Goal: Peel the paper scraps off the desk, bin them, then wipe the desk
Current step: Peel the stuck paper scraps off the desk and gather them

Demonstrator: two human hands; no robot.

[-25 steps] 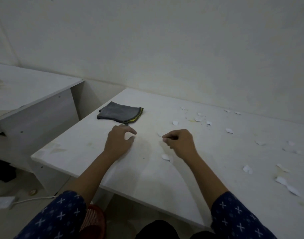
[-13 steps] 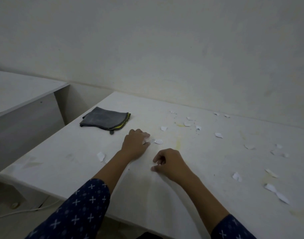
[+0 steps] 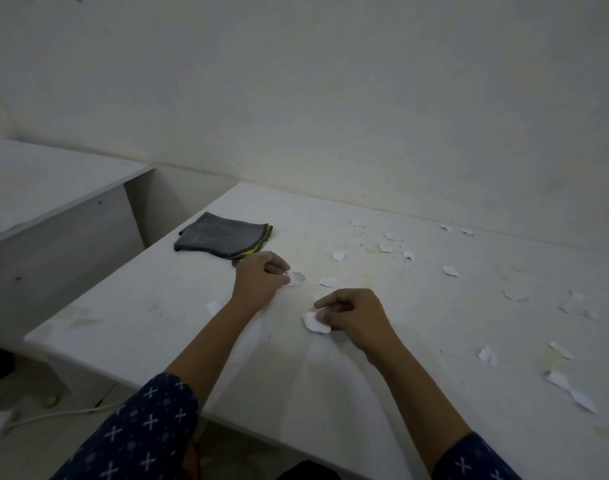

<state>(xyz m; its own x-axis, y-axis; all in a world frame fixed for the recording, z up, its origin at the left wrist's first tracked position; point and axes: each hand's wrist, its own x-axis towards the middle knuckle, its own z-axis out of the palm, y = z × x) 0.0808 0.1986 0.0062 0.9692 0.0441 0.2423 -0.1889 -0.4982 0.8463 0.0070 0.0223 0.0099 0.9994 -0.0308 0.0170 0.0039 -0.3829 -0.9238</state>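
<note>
Pinching a small grey-striped paper scrap [image 3: 297, 278] between the thumb and curled fingers [image 3: 277, 266], the left hand [image 3: 258, 280] rests on the pale white counter [image 3: 150, 327]. It sits just in front of a folded dark grey cloth with a yellow-green hem [image 3: 223, 237], which lies near the counter's far left corner. The right hand [image 3: 356, 317] is closer to the front edge, its fingers curled round one side of a larger plain white paper scrap [image 3: 313, 323]. That scrap looks rounded and slightly crumpled; I cannot tell whether its underside touches the counter. Between the two hands a second striped scrap [image 3: 328, 281] lies flat, and another white scrap [image 3: 213, 307] lies beside the left forearm. More torn white scraps [image 3: 450, 270] are scattered over the right half of the counter, thin, irregular and curled at their rims, some along the back edge and some near the right edge. Yellowish stains [image 3: 372, 251] mark the surface among them. The dark blue sleeves with white crosses [image 3: 140, 431] cover both upper forearms.
</note>
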